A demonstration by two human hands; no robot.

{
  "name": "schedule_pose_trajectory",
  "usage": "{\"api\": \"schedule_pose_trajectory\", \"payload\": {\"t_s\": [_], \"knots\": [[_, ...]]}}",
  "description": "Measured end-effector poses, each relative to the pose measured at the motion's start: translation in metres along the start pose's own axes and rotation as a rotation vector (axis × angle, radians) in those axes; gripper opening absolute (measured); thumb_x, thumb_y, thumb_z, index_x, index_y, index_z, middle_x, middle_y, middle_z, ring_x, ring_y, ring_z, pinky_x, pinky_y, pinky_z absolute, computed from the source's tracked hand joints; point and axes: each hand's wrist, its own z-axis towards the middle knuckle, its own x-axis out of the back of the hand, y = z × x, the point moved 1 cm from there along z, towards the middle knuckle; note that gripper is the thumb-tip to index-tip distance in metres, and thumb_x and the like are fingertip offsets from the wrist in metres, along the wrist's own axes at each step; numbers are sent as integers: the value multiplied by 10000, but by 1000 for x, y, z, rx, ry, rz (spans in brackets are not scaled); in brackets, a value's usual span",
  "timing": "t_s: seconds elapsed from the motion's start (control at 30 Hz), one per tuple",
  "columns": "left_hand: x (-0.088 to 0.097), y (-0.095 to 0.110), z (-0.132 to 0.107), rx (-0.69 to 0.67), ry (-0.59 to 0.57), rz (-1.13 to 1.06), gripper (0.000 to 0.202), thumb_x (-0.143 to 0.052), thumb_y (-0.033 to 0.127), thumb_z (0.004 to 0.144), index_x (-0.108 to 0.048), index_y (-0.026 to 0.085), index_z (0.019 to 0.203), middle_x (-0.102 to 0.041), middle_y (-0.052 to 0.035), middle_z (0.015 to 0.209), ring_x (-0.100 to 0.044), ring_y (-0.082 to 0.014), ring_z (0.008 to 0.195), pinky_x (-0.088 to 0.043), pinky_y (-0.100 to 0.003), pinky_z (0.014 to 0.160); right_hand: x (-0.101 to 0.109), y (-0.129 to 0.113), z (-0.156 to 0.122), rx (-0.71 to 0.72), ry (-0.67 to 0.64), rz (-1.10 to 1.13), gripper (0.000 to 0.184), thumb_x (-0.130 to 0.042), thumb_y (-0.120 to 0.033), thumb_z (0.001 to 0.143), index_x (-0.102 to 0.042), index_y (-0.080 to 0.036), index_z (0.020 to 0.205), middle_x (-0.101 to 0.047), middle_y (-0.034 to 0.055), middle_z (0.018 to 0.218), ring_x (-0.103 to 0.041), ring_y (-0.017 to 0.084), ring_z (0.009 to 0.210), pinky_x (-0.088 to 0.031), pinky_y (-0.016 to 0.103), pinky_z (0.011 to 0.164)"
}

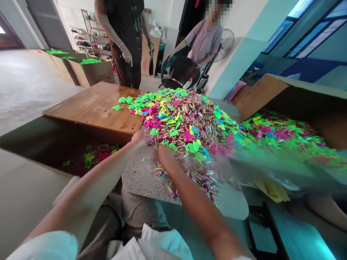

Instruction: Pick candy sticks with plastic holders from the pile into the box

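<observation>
Flat plastic pieces, green, yellow, pink, blue, are lying jumbled on speckled tabletop; small striped reddish tubes are sitting heaped among them, some lying loose near front edge.

One head-worn camera looks forward and down from the near side of the tabletop — close, facing across it.

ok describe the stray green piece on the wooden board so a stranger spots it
Find the wooden board, left of the speckled tabletop. Go to its right side, where the colourful heap spills onto it. The green piece is the leftmost there, lying slightly apart from its green neighbours.
</observation>
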Motion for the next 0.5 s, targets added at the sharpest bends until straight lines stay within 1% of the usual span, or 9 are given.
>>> {"api": "schedule_pose_trajectory", "payload": {"t_s": [0.1,0.17,0.27,0.33,0.4,0.5], "knots": [[-7,-2,-1,-8,-36,-118,197,-842,332,688,-702,211,757,-687,-55,696,-658,-242,781,-431,-285,635,5,14,-14,-32,79,-25,227,-584,-291,941,-737,-129,985,-755,203,940,-721,299,965,-497,351,839],[-7,-5,-5,-5,-56,-180,228,-863,310,658,-708,200,783,-672,-37,669,-637,-212,720,-426,-274,616,10,21,-27,-34,149,74,217,-577,-303,932,-725,-151,976,-758,159,935,-716,271,940,-503,338,838],[-1,-10,-17,7,-80,-243,256,-868,265,622,-713,176,806,-649,2,633,-591,-161,631,-413,-248,580,16,30,-47,-1,238,392,168,-594,-320,884,-693,-189,920,-743,80,884,-691,223,874,-517,312,808],[4,-15,-31,15,-103,-271,248,-849,271,637,-723,163,821,-651,14,632,-568,-136,576,-407,-236,549,16,35,-59,32,257,639,134,-601,-324,849,-659,-207,877,-705,29,793,-658,193,782,-522,292,738],[8,-22,-50,32,-158,-394,268,-830,304,676,-742,153,879,-705,-11,714,-609,-134,595,-450,-232,569,15,37,-69,57,224,884,124,-620,-333,816,-628,-217,861,-632,-23,677,-595,160,654,-502,263,629],[12,-31,-87,94,-305,-696,327,-834,325,713,-749,137,967,-769,-89,901,-712,-174,747,-548,-263,685,15,33,-81,59,141,1179,182,-654,-348,786,-606,-222,909,-536,-76,584,-486,120,512,-431,222,496]]}}
